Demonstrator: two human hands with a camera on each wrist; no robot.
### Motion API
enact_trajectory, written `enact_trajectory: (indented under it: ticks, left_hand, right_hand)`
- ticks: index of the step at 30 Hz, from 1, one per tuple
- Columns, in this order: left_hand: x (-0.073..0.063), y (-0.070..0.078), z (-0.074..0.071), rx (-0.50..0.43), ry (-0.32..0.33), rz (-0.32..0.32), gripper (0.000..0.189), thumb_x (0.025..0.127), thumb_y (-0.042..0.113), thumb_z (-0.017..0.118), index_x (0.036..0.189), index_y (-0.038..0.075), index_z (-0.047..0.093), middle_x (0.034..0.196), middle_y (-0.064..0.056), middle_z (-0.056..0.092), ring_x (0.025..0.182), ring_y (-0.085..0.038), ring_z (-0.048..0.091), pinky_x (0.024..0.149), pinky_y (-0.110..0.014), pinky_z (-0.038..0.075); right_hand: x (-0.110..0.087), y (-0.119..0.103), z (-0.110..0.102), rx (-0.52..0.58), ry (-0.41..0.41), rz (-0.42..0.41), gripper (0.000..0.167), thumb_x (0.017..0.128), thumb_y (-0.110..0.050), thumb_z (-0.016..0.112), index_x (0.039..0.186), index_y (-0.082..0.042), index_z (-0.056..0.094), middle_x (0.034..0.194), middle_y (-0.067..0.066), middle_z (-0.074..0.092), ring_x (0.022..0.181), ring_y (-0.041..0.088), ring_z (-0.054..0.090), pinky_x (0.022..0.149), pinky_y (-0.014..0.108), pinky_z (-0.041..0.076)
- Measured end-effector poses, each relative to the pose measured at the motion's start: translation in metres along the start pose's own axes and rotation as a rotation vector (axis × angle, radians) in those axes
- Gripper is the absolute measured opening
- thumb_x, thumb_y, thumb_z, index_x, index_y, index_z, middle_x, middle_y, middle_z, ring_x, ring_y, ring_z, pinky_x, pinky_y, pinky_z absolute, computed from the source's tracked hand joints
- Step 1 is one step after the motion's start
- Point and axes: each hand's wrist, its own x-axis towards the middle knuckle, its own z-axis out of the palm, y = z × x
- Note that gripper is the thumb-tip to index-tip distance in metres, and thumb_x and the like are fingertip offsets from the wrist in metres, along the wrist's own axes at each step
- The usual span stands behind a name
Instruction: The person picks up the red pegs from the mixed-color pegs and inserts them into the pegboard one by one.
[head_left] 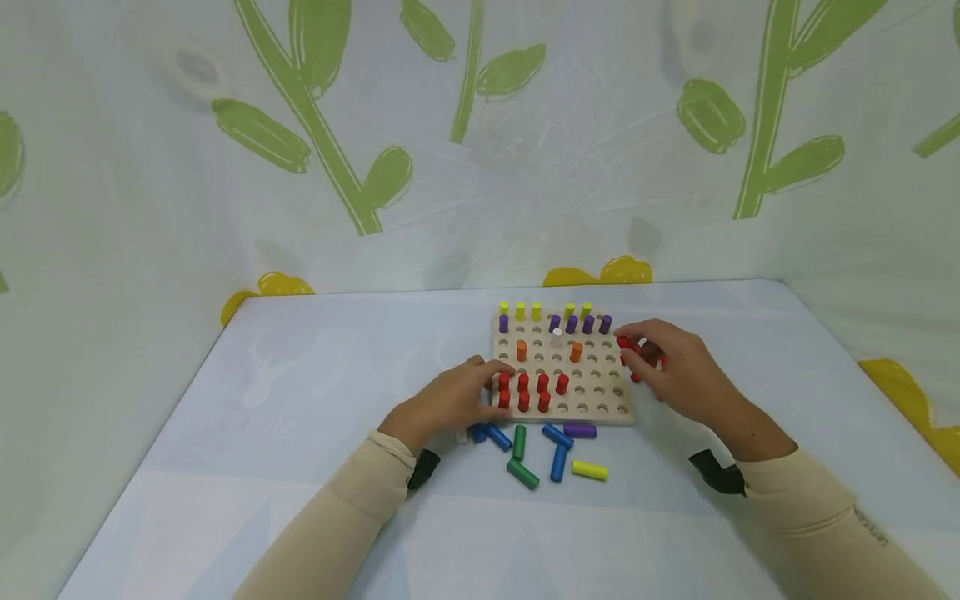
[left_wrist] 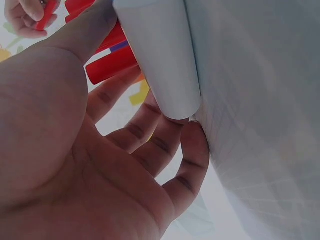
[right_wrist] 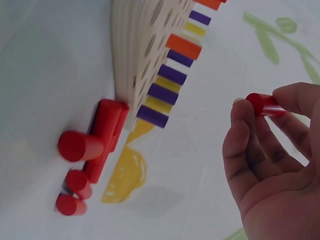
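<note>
A wooden pegboard (head_left: 596, 379) lies on the table, with several yellow, purple and red pegs, two orange pegs and one white peg (head_left: 557, 337) standing in its holes. My left hand (head_left: 452, 398) holds the board's front left corner, thumb at the front and fingers along the left side, beside the red pegs (head_left: 523, 402). Between thumb and fingertips, my right hand (head_left: 678, 367) pinches a red peg (right_wrist: 267, 105), raised off the table by the board's right edge. More red pegs (right_wrist: 80, 145) lie in a small group below that hand.
In front of the board lie loose blue pegs (head_left: 558, 462), two green pegs (head_left: 522, 474), a purple peg (head_left: 580, 431) and a yellow peg (head_left: 589, 470). Near my left wrist lies a loose white peg (left_wrist: 160, 55). A leaf-patterned curtain (head_left: 510, 192) stands behind the table.
</note>
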Motion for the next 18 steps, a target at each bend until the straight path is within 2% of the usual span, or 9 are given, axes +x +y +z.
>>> enact_trajectory:
  ticks: [4,7,18]
  left_hand:
    - [-0.001,0.0,0.0,-0.002,0.0,-0.003,0.07,0.084,0.044,0.079,0.145,0.03,0.049,0.127,-0.005,0.056,0.103,-0.018,0.058,0.098,-0.042,0.054]
    - [-0.002,0.0,-0.001,-0.006,0.0,-0.008,0.07,0.084,0.044,0.079,0.145,0.031,0.048,0.127,-0.005,0.056,0.103,-0.019,0.058,0.097,-0.042,0.055]
    - [-0.001,0.001,-0.001,-0.019,-0.005,-0.003,0.069,0.084,0.045,0.078,0.145,0.031,0.049,0.128,-0.005,0.056,0.105,-0.019,0.059,0.099,-0.043,0.054]
  right_hand:
    - [0.001,-0.006,0.004,0.004,0.038,-0.052,0.029,0.091,-0.005,0.071,0.12,-0.005,0.067,0.099,0.004,0.067,0.079,0.014,0.061,0.065,0.018,0.054]
    - [0.002,-0.008,0.006,0.016,0.033,-0.047,0.03,0.091,-0.005,0.072,0.121,-0.006,0.067,0.101,0.004,0.068,0.081,0.015,0.063,0.069,0.017,0.054]
    - [-0.003,-0.016,0.012,0.059,0.009,-0.033,0.032,0.092,-0.007,0.071,0.123,-0.005,0.064,0.101,0.006,0.071,0.082,0.017,0.069,0.072,0.024,0.058]
